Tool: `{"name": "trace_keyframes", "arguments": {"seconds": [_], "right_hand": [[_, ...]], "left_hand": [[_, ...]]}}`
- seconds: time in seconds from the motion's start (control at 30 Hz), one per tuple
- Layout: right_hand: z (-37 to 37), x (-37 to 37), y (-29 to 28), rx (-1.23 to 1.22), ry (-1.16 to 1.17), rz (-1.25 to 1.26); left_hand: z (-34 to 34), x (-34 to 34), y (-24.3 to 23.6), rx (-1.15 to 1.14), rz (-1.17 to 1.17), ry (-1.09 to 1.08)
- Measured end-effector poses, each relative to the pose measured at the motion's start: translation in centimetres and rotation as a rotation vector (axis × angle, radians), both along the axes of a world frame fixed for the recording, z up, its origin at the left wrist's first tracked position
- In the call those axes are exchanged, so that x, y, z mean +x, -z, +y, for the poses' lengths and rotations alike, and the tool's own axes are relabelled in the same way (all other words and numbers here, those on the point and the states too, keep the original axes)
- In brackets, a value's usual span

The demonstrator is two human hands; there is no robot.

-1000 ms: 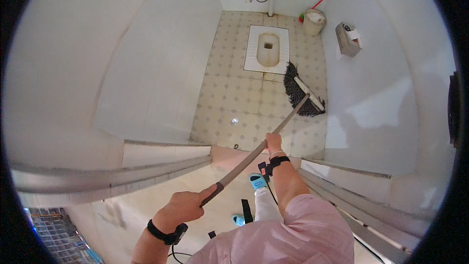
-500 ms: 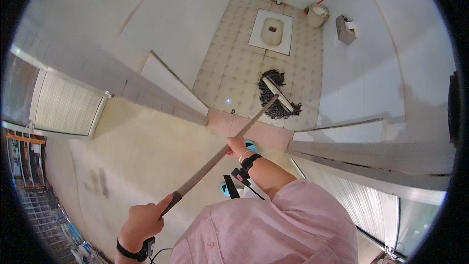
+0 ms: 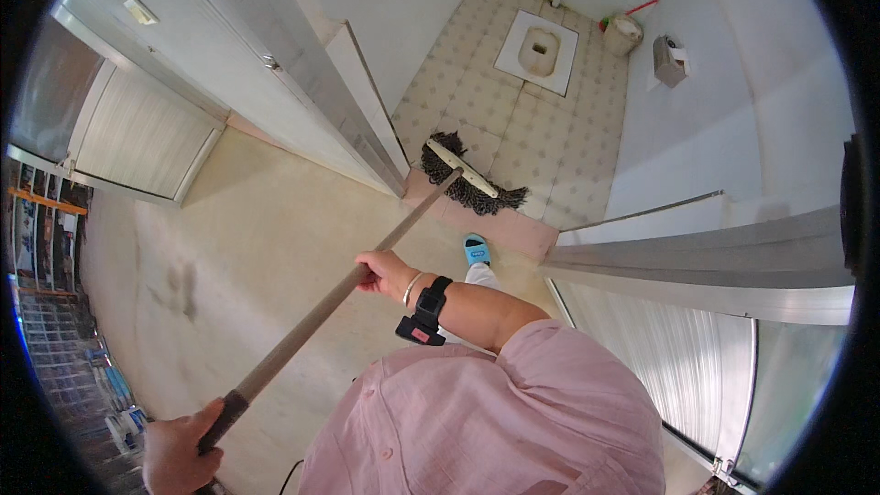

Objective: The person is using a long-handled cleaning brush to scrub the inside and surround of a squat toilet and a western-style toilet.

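Note:
A long-handled mop (image 3: 302, 333) slants from the lower left up to the toilet doorway. My left hand (image 3: 186, 447) is closed round the dark end of its handle, at the lower left of the view. Further along the pole, my right hand (image 3: 387, 273) grips it from above, wearing a bangle and a black wrist strap. The mop head, a pale bar with dark grey strands, lies on the tiles at the pink sill (image 3: 518, 231), its near strands touching or overlapping it. A blue slipper (image 3: 477, 248) shows on one foot beyond my right forearm.
A squat toilet (image 3: 539, 51) is set in the tiled floor (image 3: 481, 92). Behind it, a bin (image 3: 623, 35) with a red-handled brush stands near the right wall, where a tissue box (image 3: 670, 61) is fixed. Door frames flank the opening. Shelves (image 3: 64, 339) line the far left.
Both hands have pulled the mop back and to the left. Its head has slid from the middle of the tiles to the sill. My view has shifted slightly.

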State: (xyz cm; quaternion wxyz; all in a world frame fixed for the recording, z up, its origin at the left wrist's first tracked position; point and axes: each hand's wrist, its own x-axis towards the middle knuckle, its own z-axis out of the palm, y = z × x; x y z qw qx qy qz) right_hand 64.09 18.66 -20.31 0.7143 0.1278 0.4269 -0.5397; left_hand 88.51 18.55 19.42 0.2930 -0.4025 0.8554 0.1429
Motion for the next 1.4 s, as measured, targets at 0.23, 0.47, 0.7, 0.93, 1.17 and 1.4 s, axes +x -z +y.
{"name": "trace_keyframes", "arguments": {"seconds": [0.23,0.47,0.7,0.93,1.17,1.4], "right_hand": [[-1.1,0.0,-7.3,-0.117,-0.031,0.059],[-0.8,-5.2,-6.8,-0.083,0.04,0.055],[-0.9,-12.3,2.1,0.106,0.068,0.029],[-2.0,-16.9,4.2,0.147,0.158,0.065],[-1.8,-18.0,5.9,0.145,0.082,0.027],[-3.7,-24.0,9.1,0.132,0.152,0.246]], "left_hand": [[-1.9,1.1,-6.2,0.082,0.024,-0.186],[-3.9,-0.8,-2.5,0.005,0.424,-0.051],[-6.7,-16.1,2.1,0.118,-0.229,0.24],[-7.0,-24.4,2.9,0.165,-0.402,0.246],[-7.4,-25.2,3.4,0.227,-0.325,0.071],[-6.8,-28.4,7.8,0.33,-0.263,-0.032]]}}
